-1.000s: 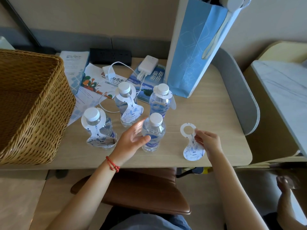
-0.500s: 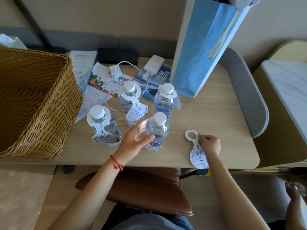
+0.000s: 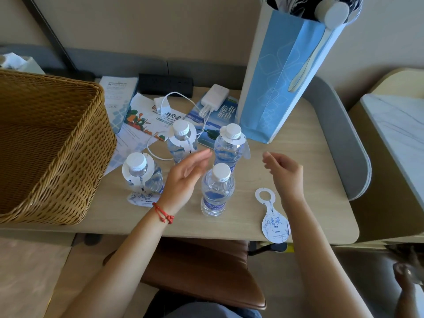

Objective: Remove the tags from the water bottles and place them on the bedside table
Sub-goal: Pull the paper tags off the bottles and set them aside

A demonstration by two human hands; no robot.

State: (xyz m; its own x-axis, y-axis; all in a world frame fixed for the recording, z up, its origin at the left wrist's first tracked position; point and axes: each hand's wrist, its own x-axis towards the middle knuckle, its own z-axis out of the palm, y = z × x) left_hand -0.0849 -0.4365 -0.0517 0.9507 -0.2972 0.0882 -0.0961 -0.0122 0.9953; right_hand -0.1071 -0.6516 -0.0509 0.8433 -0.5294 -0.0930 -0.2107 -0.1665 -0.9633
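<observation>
Several small water bottles stand on the wooden table (image 3: 298, 166). The nearest bottle (image 3: 216, 191) has a bare neck. Its white tag (image 3: 273, 216) lies flat by the table's front edge. Three others still wear tags: one at the left (image 3: 141, 173), one at the back (image 3: 181, 143) and one at the back right (image 3: 229, 145). My left hand (image 3: 185, 175) hovers open between the left bottle and the bare one. My right hand (image 3: 284, 173) hangs open above the table, just beyond the loose tag, touching nothing.
A big wicker basket (image 3: 52, 143) fills the left side. Leaflets (image 3: 146, 115), a white power bank (image 3: 214, 97) with cable and a tall blue paper bag (image 3: 282, 72) stand behind the bottles. A brown chair seat (image 3: 206, 269) sits under the front edge. A marble-topped surface (image 3: 399, 134) lies at the right.
My right hand has let go of the tag, which now lies on the table, and lifted toward the bottles. My left hand has come off the bare bottle and risen slightly.
</observation>
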